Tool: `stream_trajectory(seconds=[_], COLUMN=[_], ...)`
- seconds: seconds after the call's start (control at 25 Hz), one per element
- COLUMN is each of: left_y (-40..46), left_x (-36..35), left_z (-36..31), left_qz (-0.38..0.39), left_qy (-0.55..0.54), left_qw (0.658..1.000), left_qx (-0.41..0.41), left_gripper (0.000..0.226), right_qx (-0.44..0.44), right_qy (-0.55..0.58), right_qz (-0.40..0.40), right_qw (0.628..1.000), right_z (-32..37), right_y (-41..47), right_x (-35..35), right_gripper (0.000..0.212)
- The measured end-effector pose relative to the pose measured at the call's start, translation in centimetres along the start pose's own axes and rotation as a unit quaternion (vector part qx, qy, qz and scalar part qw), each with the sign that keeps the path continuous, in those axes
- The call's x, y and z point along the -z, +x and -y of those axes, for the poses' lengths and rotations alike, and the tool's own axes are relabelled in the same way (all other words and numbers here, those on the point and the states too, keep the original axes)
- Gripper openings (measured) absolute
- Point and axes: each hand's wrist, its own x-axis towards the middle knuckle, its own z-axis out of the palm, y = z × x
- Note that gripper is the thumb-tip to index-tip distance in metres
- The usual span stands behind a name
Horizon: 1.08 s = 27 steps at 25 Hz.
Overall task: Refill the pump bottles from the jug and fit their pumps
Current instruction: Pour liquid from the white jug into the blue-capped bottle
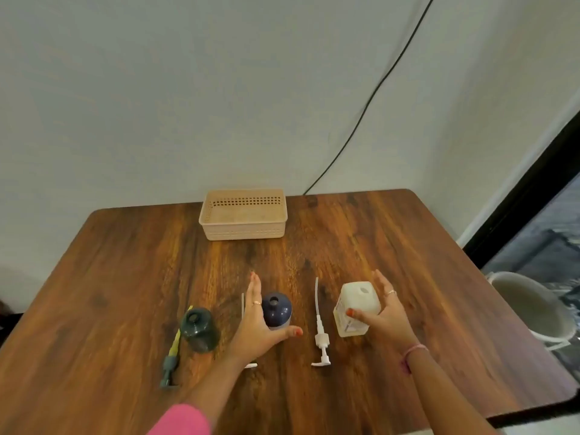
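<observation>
A dark green bottle (199,328) stands uncapped at the left, its green pump (171,359) lying beside it. A dark blue bottle (276,310) stands uncapped in the middle. My left hand (255,324) is open around its left side, thumb in front of its base; contact is unclear. A white pump (320,335) lies flat to the right of it; another white pump (243,309) is mostly hidden under my left hand. My right hand (381,312) grips a translucent white square bottle (356,304) standing at the right.
A beige perforated basket (243,215) sits at the table's (376,246) far edge by the wall. A black cable (361,120) runs down the wall. A white bucket (530,306) stands on the floor past the table's right edge.
</observation>
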Motion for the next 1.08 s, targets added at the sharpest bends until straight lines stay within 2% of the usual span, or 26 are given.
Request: stream_trajectory(seconds=[0.08, 0.24, 0.4, 0.56, 0.8, 1.08], left_y=[0.0, 0.2, 0.4, 0.4, 2.2, 4.7], left_x=[-0.6, -1.4, -1.4, -0.8, 2.0, 5.5], left_z=[0.2, 1.3, 1.6, 0.9, -3.5, -10.6], left_qz=[-0.009, -0.033, -0.054, -0.074, -0.093, -0.134], left_qy=[-0.045, -0.088, -0.057, -0.051, -0.061, -0.083], left_qw=[0.998, 0.991, 0.993, 0.992, 0.993, 0.986], left_qx=[0.046, 0.093, 0.093, 0.088, 0.03, -0.047], left_gripper=[0.132, 0.108, 0.094, 0.092, 0.088, 0.083], right_qx=[-0.013, -0.005, 0.009, 0.026, 0.053, 0.166], right_qy=[0.012, 0.016, 0.009, -0.01, -0.025, -0.077], right_qz=[0.013, 0.012, -0.002, -0.013, -0.018, -0.028], right_qw=[1.0, 1.0, 1.0, 1.0, 0.998, 0.983], right_z=[-0.4, -2.5, -2.6, -2.4, 0.6, 9.5], right_y=[-0.1, 0.0, 0.1, 0.3, 1.1, 4.0], right_x=[-0.5, -1.7, -1.9, -2.0, -1.7, 0.5], right_gripper=[0.126, 0.103, 0.089, 0.084, 0.086, 0.085])
